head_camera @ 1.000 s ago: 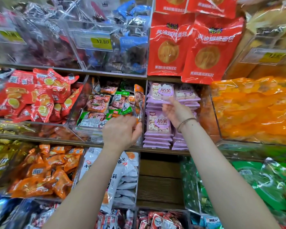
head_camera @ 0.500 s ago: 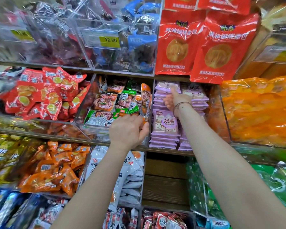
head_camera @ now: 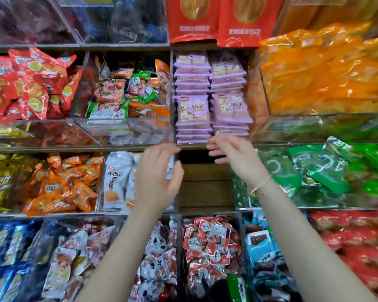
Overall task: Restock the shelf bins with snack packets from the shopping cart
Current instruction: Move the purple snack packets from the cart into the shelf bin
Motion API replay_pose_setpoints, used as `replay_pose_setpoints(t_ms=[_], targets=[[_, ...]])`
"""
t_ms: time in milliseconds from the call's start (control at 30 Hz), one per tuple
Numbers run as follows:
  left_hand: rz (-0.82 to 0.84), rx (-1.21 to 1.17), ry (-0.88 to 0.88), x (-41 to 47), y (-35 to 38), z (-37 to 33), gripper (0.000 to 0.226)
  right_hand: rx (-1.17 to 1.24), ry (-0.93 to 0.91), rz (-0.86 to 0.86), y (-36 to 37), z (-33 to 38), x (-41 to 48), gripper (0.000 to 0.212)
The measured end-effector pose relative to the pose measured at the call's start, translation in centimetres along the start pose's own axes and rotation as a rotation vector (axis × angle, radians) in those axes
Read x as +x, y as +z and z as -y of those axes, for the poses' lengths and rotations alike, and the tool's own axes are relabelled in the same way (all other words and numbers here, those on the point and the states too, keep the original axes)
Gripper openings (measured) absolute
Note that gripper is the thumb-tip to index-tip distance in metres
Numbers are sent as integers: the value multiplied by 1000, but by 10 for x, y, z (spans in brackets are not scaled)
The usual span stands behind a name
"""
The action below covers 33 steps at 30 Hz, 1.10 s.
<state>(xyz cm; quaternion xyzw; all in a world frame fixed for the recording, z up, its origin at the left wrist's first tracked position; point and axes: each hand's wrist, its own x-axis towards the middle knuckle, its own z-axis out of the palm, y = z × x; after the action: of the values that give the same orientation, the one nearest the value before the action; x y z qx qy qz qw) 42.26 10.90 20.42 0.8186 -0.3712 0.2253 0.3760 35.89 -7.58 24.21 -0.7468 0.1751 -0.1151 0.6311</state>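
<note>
Hands are empty, fingers spread and relaxed with nothing pinched between them. The left hand (head_camera: 159, 177) hangs palm-inward in front of the white packets (head_camera: 116, 177) on the shelf below. The right hand (head_camera: 236, 158), a thin bracelet (head_camera: 261, 184) at its wrist, opens just under the purple snack packets (head_camera: 193, 110), near their lowest layer but, as far as I can tell, not touching it. Those packets fill their clear bin (head_camera: 172, 105) in two tidy piles side by side, most lying flat and one in each pile stood face-out at the front, probably so the label reads from the aisle. The piles reach close to the top of the bin, so this compartment looks done. The hands flank its foot as they would to square the stacks or to drop away for another load; which of the two is not clear. Between the wrists sits a wooden slot (head_camera: 205, 184) with no packets showing in it, perhaps the next place to fill. Loose green-and-orange packets (head_camera: 122, 99) lie in the bin to the left, big orange bags (head_camera: 325, 73) to the right and green bags (head_camera: 314, 171) lower right. The shopping cart is out of view, so any fresh stock must come from outside the picture.
</note>
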Motion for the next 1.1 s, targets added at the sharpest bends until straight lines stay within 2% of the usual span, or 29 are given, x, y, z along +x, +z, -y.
replay_pose_setpoints(t_ms=[100, 200, 267, 400, 500, 633, 733, 867, 1100], targets=[[355, -51, -240, -80, 16, -12, 30, -122, 102, 22, -9, -59, -60, 18], [687, 32, -401, -153, 34, -15, 19, -227, 240, 32, -13, -124, -112, 18], [886, 89, -488, -196, 40, -19, 22, -202, 370, 13, -13, -162, -148, 17], [1172, 110, -529, -259, 42, -24, 20, -196, 579, 48, -16, -223, -218, 16], [1375, 138, -451, -291, 40, -24, 20, -250, 695, 72, -22, -263, -270, 16], [1454, 110, -455, -325, 32, -27, 16, -133, 996, -84, -23, -306, -345, 19], [1488, 91, -455, -345, 28, -31, 28, -60, 1122, -248, -28, -329, -400, 25], [1568, 159, -439, -365, 21, -37, 22, 23, 1201, -411, -38, -333, -459, 25], [1639, 77, -446, -379, 39, -95, 22, 100, 1174, -627, -94, -323, -527, 31]])
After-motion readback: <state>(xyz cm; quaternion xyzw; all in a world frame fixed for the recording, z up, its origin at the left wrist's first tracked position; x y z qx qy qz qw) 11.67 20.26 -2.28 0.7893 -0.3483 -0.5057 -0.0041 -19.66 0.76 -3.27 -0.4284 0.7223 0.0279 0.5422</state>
